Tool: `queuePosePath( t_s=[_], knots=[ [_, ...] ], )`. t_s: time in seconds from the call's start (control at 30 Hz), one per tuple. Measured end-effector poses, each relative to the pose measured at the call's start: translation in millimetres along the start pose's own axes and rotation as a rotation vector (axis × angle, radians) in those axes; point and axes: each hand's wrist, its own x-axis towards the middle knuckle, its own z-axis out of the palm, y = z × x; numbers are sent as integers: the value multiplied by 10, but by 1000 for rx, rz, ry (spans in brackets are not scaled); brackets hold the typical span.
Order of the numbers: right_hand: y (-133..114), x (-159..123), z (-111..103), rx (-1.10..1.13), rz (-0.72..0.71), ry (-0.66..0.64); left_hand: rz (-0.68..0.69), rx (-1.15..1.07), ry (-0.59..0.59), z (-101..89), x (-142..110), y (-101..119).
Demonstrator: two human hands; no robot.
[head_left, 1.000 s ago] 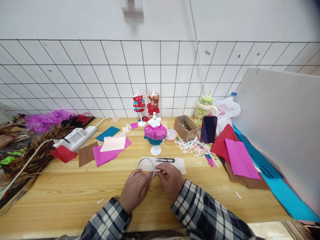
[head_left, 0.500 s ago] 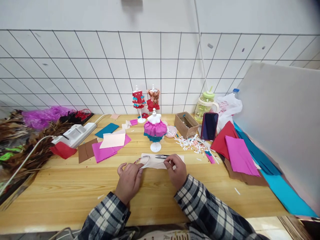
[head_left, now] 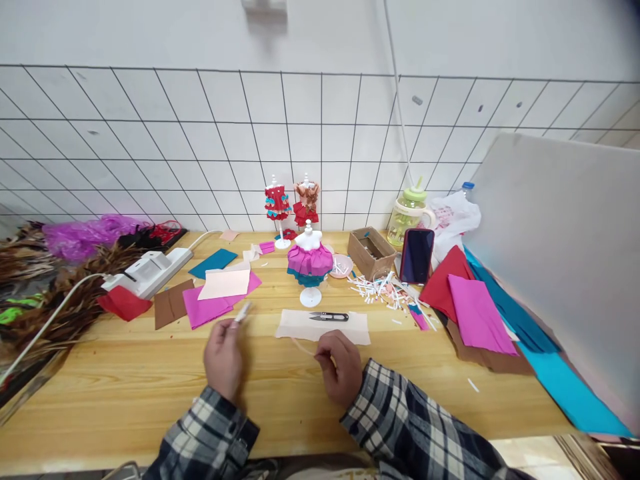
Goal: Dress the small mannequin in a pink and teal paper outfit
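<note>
My left hand is closed on a small whitish object, blurred, its kind unclear; it is raised near the magenta paper. My right hand is closed in a pinch on a thin pale strip that curves out leftward. Just beyond it lies a cream crepe-paper piece, flat on the table, with black thread snips resting on top. Behind the paper stands a small white dress form wearing a magenta and teal paper skirt.
Two dressed mini forms stand by the tiled wall. A cardboard box, phone, green-lidded bottle and white paper scraps are back right. Coloured paper sheets lie at right, more at left near a power strip.
My left hand has left the cream paper, moving left with a whitish object. My right hand has drawn back slightly towards me and now pinches a thin strip. The cream paper lies flat, released.
</note>
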Motion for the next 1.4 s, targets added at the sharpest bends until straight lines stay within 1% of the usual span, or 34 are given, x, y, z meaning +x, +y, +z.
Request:
queuePosePath(
  t_s=[0.03,0.07,0.1,0.13,0.17,0.2,0.23,0.27,0.3,0.33,0.37,0.4,0.43,0.47,0.53,0.63,0.7,0.77,0.83,0.9,0.97,1.03,1.1,1.17,1.27,1.33,1.4],
  knots=[
    [1,7,-29,-5,29,10,4,65,38,-60,112,-61],
    [3,17,-61,-7,64,10,44,180,-41,-125,219,-115],
    [5,31,-94,2,101,0,98,343,-119,-190,310,-154],
    [3,47,-125,26,135,-17,162,484,-146,-251,375,-168],
    [-5,66,-153,66,163,-45,216,581,-144,-301,409,-153],
    [-20,86,-177,119,186,-81,273,625,-131,-338,411,-106],
    [-42,108,-198,177,206,-125,333,608,-133,-362,383,-26],
    [-72,130,-214,231,225,-171,401,541,-165,-373,333,81],
    [-105,153,-228,275,241,-212,486,420,-266,-372,267,207],
    [-141,175,-238,306,251,-240,547,307,-403,-360,196,342],
    [-173,195,-244,322,254,-250,597,240,-521,-340,128,475],
    [-200,211,-246,325,253,-244,649,226,-615,-314,69,594],
    [-217,223,-244,323,253,-225,686,245,-678,-283,22,691],
    [-225,228,-238,324,261,-191,701,271,-714,-249,-10,760],
    [-207,216,-220,349,312,-91,705,311,-715,-187,-37,816],
    [-130,152,-196,357,410,62,675,275,-635,-129,-29,771],
    [-79,102,-191,291,437,105,673,262,-611,-120,-18,737],
    [-53,65,-192,232,445,114,680,278,-645,-127,-16,733],
    [-57,47,-192,233,442,111,656,267,-655,-139,-24,756],
    [-87,46,-187,280,437,96,633,205,-600,-144,-41,792],
    [-132,52,-182,332,430,51,662,152,-570,-130,-61,825],
    [-177,60,-178,359,412,-11,723,161,-633,-91,-77,845],
    [-213,67,-175,364,395,-43,740,217,-695,-32,-80,839],
    [-233,73,-169,375,411,-22,715,253,-710,30,-71,807],
    [-228,79,-155,364,477,35,674,229,-708,89,-48,743],
    [-196,78,-158,278,502,73,676,221,-677,96,-39,714],
    [-150,76,-192,142,510,126,715,260,-613,80,-36,704]
  ],
)
